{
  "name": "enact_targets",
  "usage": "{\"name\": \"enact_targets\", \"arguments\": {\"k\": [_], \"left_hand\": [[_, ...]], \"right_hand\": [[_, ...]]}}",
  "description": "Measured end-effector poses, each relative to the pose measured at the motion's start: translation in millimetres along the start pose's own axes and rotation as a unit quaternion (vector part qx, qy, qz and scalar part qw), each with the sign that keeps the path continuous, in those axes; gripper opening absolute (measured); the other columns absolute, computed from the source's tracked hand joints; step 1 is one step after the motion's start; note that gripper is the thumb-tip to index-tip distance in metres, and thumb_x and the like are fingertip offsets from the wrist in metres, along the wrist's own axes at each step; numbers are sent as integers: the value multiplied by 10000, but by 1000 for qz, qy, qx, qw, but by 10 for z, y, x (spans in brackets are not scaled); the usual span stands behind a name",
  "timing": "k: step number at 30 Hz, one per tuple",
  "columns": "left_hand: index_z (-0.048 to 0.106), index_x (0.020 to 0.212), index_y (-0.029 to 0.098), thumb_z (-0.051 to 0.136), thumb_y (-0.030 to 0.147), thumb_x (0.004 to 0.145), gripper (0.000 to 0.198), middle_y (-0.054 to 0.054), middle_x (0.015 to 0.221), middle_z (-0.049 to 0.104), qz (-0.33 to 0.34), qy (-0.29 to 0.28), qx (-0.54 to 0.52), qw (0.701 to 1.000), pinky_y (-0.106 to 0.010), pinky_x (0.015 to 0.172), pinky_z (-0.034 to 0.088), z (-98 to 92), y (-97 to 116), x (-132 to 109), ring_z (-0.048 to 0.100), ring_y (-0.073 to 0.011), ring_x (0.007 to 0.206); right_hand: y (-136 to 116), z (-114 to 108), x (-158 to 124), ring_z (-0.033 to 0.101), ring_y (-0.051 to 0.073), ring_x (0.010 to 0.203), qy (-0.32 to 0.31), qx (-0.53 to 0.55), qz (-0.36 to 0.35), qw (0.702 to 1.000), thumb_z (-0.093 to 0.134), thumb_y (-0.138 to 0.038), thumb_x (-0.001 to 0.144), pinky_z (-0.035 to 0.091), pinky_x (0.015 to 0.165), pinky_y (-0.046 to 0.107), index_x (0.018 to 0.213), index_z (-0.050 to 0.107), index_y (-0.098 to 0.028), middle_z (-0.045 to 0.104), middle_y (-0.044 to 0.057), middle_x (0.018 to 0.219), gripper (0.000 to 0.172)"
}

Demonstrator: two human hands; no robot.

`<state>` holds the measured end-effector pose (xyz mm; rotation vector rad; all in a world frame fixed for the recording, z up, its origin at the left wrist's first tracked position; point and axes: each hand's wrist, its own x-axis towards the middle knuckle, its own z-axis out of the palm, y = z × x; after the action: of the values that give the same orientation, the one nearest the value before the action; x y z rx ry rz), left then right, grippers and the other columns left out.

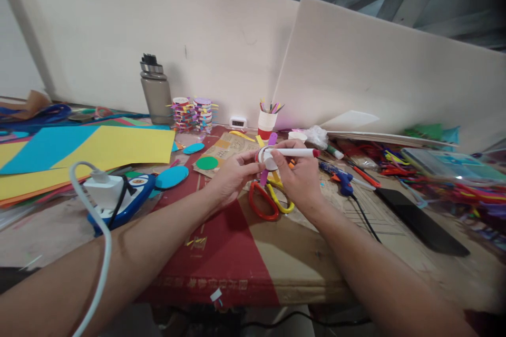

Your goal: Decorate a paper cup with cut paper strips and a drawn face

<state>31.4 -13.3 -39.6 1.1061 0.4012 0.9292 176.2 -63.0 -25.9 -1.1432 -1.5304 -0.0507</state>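
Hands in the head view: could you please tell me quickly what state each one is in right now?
Left hand: closed, holding the white round piece.
Right hand: closed, holding the white marker against that piece.

Scissors (271,201) under hands, bottle (156,92) behind.

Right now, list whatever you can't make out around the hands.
Head view only:
- White disc: its face, covered by left hand and right hand.
- Scissors: blades, hidden under the hands.
- Red-ended pen: other end, hidden at the disc.
- Small clock: digits too small.
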Motion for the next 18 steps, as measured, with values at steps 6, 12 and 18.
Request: {"name": "enact_targets", "arguments": {"k": [6,12,18], "left_hand": [[760,1002,152,805,208,677,333,-69,937,721,-6,-1,8,1000,-210,667,469,17,19,-14,623,-111,757],[758,1031,158,792,193,688,346,-75,963,722,-3,-7,4,1000,-212,670,472,10,14,-8,626,-114,763],[762,1016,151,797,194,681,340,-78,972,722,-3,-1,5,1000,-215,683,477,14,22,-11,629,-117,773]], "right_hand": [[-11,-6,2,614,186,766,-7,-2,-2,1000,563,-399,910,473,688,330,899,588,-206,661,54,877,195],[-25,-13,3,614,190,766,-2,-9,-3,1000,568,-395,905,478,688,330,887,578,-216,666,52,866,180],[-19,-9,3,620,192,785,-4,1,-5,1000,573,-391,905,487,705,333,900,582,-217,664,53,879,175]]}}
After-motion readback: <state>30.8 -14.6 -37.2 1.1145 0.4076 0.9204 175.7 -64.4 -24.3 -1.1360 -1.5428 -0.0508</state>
